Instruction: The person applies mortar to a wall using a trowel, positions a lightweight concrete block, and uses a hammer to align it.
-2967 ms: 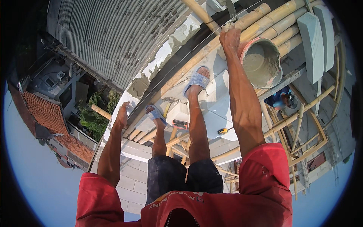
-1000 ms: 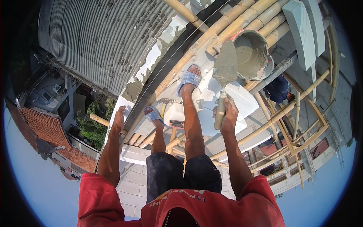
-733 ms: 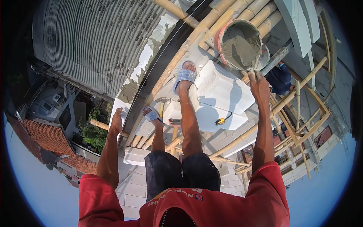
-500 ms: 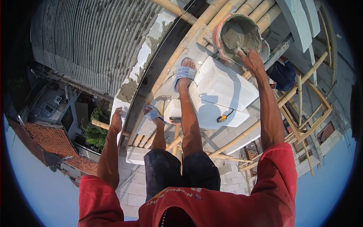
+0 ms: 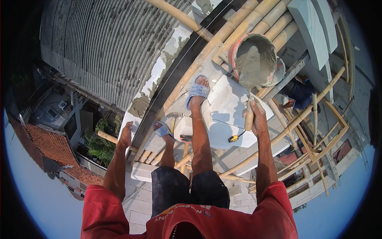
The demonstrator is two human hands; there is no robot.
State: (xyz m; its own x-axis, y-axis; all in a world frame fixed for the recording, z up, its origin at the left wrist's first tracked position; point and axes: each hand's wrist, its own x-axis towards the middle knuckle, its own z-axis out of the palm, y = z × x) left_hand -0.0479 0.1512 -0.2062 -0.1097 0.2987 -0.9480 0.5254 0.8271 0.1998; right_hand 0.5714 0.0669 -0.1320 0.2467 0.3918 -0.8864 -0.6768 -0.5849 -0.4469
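At far left, a tiled roof (image 5: 59, 139), orange-brown, with green plants (image 5: 102, 143) just to the right. Above both, a broad corrugated roof (image 5: 111, 55), grey and darkly streaked. Next, below a red sleeve and bare forearm, the left hand (image 5: 125, 134): grasping nothing, fingers stretched out at the edge of a white wall (image 5: 157, 71) daubed with grey mortar (image 5: 140, 106). Further right, feet set apart in 2 blue sandals (image 5: 197, 91). Between these, a hammer (image 5: 174, 115) with a yellow handle, then a small white block (image 5: 184, 126), and just beside it a red-and-black tool (image 5: 186, 138). Past the right-hand foot, larger white blocks (image 5: 219, 131), crossed by shadows, with a yellow-and-black tape measure (image 5: 234, 138) on top. Beyond these, a reddish bucket (image 5: 232, 57), tilted in view, with wet mortar inside. Grasped by its handle in the right hand (image 5: 259, 116), a trowel (image 5: 249, 119), mortar-coated blade toward the bucket, over the near rim; blade dipped or merely above, cannot tell. Behind the bucket, thick bamboo poles (image 5: 266, 24), side by side. Farther right, a person (image 5: 299, 94) in dark blue, partly hidden by bamboo; above, 2 pale curved pieces (image 5: 312, 34); at far right, a wooden frame (image 5: 334, 137).
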